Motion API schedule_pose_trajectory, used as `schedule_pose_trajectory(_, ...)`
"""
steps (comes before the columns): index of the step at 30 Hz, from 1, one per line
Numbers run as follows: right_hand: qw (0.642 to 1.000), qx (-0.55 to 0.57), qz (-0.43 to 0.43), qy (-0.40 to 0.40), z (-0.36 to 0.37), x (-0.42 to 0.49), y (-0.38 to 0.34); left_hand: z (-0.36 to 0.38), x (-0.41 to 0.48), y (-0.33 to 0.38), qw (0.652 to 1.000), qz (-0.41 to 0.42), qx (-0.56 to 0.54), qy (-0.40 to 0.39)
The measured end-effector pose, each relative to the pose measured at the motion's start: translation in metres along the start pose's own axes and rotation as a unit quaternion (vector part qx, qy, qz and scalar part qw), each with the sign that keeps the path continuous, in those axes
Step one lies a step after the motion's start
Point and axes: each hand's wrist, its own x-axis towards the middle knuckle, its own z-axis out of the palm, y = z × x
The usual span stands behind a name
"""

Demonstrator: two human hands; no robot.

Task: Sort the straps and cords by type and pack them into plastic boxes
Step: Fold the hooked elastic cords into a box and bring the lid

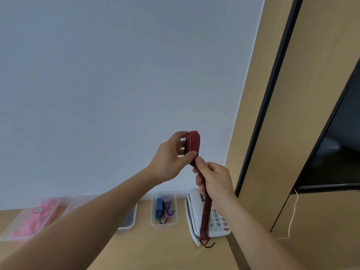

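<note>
The left hand is pinching the folded top of a red-and-black striped strap between thumb and curled fingers, with the loop standing up at twelve o'clock of the thumb. The right hand, touching the left at its five o'clock, is gripping the same strap in a closed fist. The doubled tail is hanging towards six o'clock, and its dark hook is dangling before a white telephone. On the wooden desk, at nine o'clock of the telephone, a small clear box is holding a blue strap and a purple strap. Further towards nine o'clock, the left forearm is half covering a second box. At the far left, a third box is holding pink pieces.
</note>
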Motion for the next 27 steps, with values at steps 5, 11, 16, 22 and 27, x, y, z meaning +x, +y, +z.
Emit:
schedule_pose_trajectory(5,0.999,0.041,0.028,-0.013,0.000,-0.003,-0.005,0.003,-0.008,-0.008,0.947,0.188,0.260,0.007)
schedule_pose_trajectory(11,0.999,0.026,0.029,-0.036,-0.001,-0.002,-0.003,-0.001,-0.007,-0.022,0.860,0.363,0.358,0.019)
schedule_pose_trajectory(16,0.998,0.059,0.004,-0.035,0.001,-0.003,-0.005,-0.004,-0.010,-0.030,0.956,0.196,0.216,0.009)
schedule_pose_trajectory(22,0.999,0.039,-0.032,-0.021,0.008,-0.004,-0.007,-0.009,-0.004,-0.005,0.942,-0.218,-0.233,-0.108)
schedule_pose_trajectory(27,1.000,0.001,-0.023,-0.003,0.009,-0.005,-0.006,-0.008,-0.004,0.004,0.955,-0.170,-0.238,-0.043)
